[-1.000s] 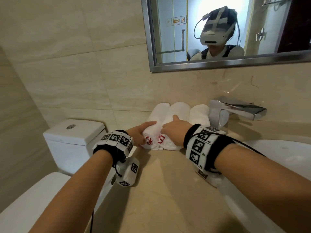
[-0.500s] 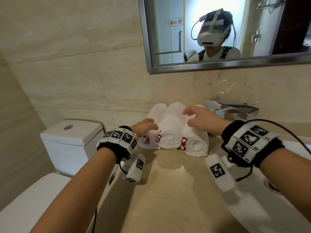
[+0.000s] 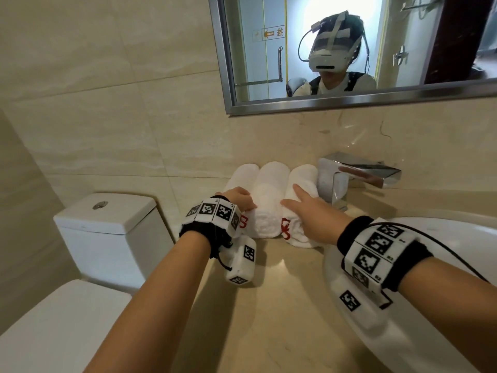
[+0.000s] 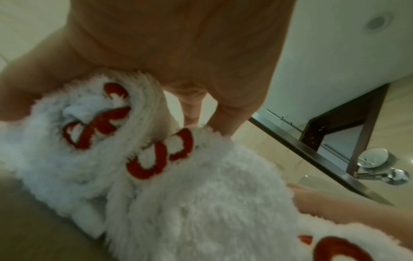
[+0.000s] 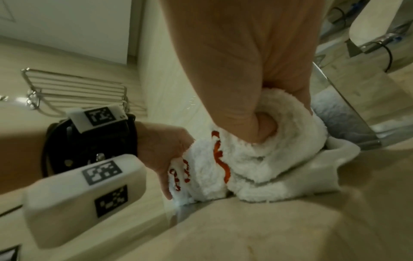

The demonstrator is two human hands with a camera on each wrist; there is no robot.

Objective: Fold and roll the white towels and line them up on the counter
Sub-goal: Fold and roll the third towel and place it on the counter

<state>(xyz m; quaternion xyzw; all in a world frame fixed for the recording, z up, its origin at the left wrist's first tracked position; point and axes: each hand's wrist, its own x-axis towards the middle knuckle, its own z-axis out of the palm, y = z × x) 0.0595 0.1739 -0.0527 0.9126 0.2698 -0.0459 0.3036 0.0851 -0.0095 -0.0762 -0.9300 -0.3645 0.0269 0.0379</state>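
Three rolled white towels (image 3: 271, 200) with red embroidery on the near ends lie side by side on the table (image 3: 269, 305), touching, just left of the faucet (image 3: 349, 179). Left hand (image 3: 238, 197) grips the leftmost roll; right hand (image 3: 314, 219) grasps the rightmost.

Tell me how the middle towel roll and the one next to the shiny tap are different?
The middle towel roll lies between two others; the right towel roll sits at the row's end, beside the faucet. The right roll has a loose flap spread on the counter; the middle roll's end looks neat. The right hand grips the right roll, its thumb in the roll's end; nothing covers the middle roll's top. Both are white and fluffy with red stitching.
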